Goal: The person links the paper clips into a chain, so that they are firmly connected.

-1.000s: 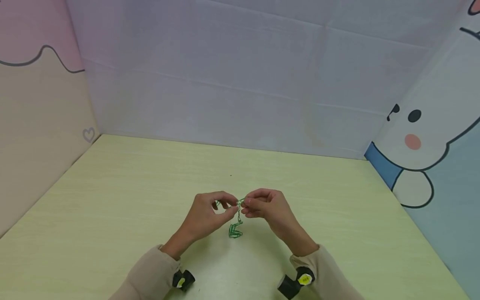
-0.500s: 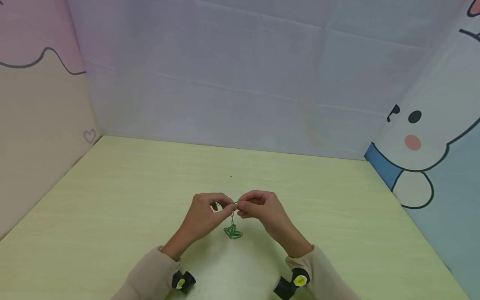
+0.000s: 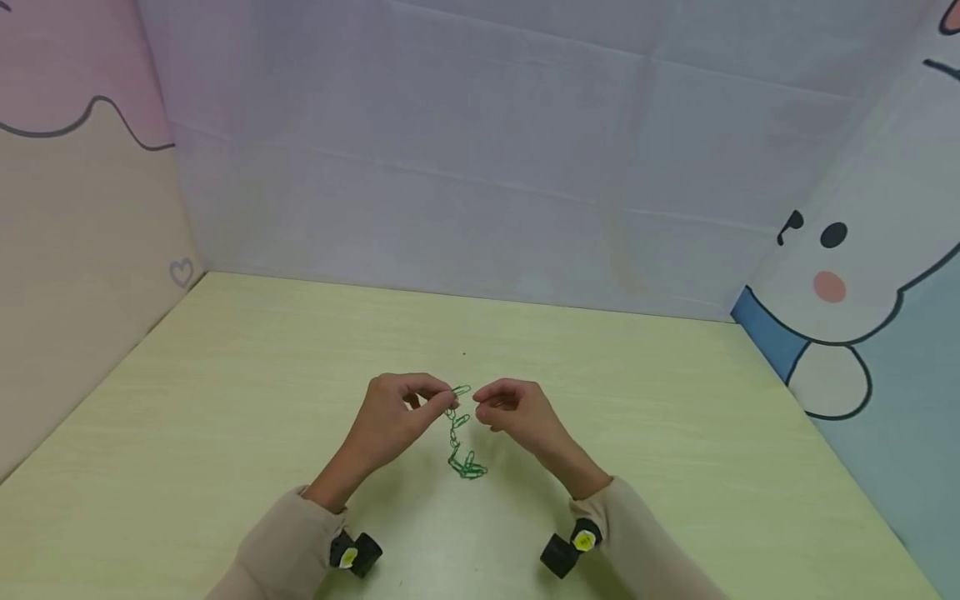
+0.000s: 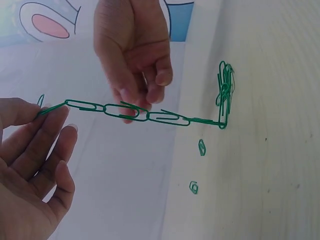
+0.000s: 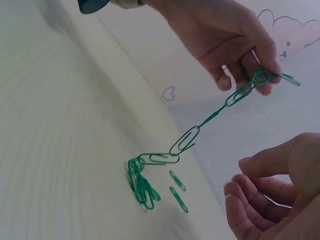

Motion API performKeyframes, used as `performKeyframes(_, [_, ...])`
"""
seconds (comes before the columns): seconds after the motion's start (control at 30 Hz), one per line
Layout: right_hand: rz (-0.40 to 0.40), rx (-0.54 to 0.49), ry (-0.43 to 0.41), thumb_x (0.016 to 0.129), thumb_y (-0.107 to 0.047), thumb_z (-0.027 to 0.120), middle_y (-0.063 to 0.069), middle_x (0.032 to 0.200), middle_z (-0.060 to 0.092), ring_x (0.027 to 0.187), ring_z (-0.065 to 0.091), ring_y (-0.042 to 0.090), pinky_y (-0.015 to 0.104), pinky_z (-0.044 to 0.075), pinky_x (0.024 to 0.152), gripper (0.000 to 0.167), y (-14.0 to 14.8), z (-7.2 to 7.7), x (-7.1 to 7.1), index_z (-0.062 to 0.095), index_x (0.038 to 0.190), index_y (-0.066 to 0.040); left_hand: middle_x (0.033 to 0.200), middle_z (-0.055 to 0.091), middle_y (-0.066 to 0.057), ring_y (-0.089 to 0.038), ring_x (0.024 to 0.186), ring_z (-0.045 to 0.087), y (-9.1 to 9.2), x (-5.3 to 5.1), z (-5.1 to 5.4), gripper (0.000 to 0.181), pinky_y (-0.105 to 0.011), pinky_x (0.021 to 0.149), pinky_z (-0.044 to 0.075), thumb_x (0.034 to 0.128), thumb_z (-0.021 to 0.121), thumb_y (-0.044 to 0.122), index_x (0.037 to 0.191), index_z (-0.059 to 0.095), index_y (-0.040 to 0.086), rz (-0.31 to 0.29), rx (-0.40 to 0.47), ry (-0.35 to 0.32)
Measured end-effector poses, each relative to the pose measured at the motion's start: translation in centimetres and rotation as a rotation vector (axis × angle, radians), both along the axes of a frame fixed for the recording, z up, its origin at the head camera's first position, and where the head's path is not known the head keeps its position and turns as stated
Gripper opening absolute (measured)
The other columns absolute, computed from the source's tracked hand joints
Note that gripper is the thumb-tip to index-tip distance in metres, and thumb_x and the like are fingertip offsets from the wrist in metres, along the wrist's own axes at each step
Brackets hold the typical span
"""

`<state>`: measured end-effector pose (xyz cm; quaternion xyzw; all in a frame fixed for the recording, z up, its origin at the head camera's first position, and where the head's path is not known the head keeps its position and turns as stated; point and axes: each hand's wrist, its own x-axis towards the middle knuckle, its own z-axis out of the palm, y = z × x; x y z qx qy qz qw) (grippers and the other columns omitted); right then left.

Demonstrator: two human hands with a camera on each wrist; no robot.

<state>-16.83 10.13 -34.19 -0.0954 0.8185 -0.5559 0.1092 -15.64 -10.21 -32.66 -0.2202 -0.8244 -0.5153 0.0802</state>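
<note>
My left hand pinches the upper end of a chain of green paper clips between thumb and index finger. From there the chain hangs down, and its lower links lie bunched on the table. My right hand is just right of the chain, apart from it, with fingers loosely bent and nothing between them. The right wrist view shows a gap between that hand's thumb and fingertips. Two loose green paper clips, one of them this clip, lie on the table beside the bunched links.
The pale wooden table runs back to a lilac cloth wall. Printed panels stand at both sides, the right panel bearing a cartoon animal. Black wrist cameras sit below both sleeves, including this camera.
My right hand has let go of the paper clip chain and drawn apart from the left hand. The left hand has shifted slightly left and up, and more of the chain shows.
</note>
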Motion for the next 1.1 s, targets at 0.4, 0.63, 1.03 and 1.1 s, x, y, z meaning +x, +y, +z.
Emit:
performKeyframes(0.4, [-0.008, 0.194, 0.082, 0.084, -0.004, 0.068, 0.009, 0.083, 0.067, 0.070, 0.057, 0.011, 0.023, 0.047, 0.061, 0.016, -1.1, -2.4, -1.9, 0.069, 0.099, 0.001, 0.076, 0.071, 0.002, -0.005, 0.069, 0.059, -0.1, 0.0, -0.1, 0.010, -0.024, 0.065, 0.047, 0.0867, 0.065, 0.009, 0.084, 0.075, 0.008, -0.018, 0.023, -0.037])
performKeyframes(0.63, [0.030, 0.334, 0.153, 0.081, -0.005, 0.071, 0.004, 0.077, 0.064, 0.068, 0.053, 0.011, 0.022, 0.043, 0.062, 0.015, -1.6, -3.2, -2.1, 0.071, 0.095, -0.001, 0.076, 0.071, 0.005, -0.005, 0.070, 0.059, -0.1, -0.1, -0.4, 0.010, -0.024, 0.066, 0.048, 0.0868, 0.065, 0.010, 0.084, 0.075, 0.011, -0.008, 0.010, -0.036])
performKeyframes(1.03, [0.129, 0.457, 0.219, 0.084, -0.004, 0.069, 0.002, 0.073, 0.061, 0.066, 0.049, 0.008, 0.020, 0.041, 0.061, 0.006, -2.0, -2.9, -1.9, 0.066, 0.079, -0.004, 0.077, 0.071, 0.005, -0.005, 0.071, 0.059, 0.0, 0.0, -0.6, 0.010, -0.025, 0.066, 0.048, 0.0866, 0.065, 0.011, 0.083, 0.074, 0.012, -0.013, 0.024, -0.028])
performKeyframes(1.1, [0.137, 0.472, 0.214, 0.086, -0.004, 0.067, 0.002, 0.075, 0.059, 0.067, 0.048, 0.010, 0.020, 0.040, 0.061, 0.006, -1.9, -2.8, -1.7, 0.065, 0.081, -0.003, 0.077, 0.071, 0.004, -0.005, 0.071, 0.059, 0.1, 0.0, -0.6, 0.010, -0.024, 0.065, 0.048, 0.0866, 0.065, 0.011, 0.083, 0.074, 0.011, -0.014, 0.022, -0.028])
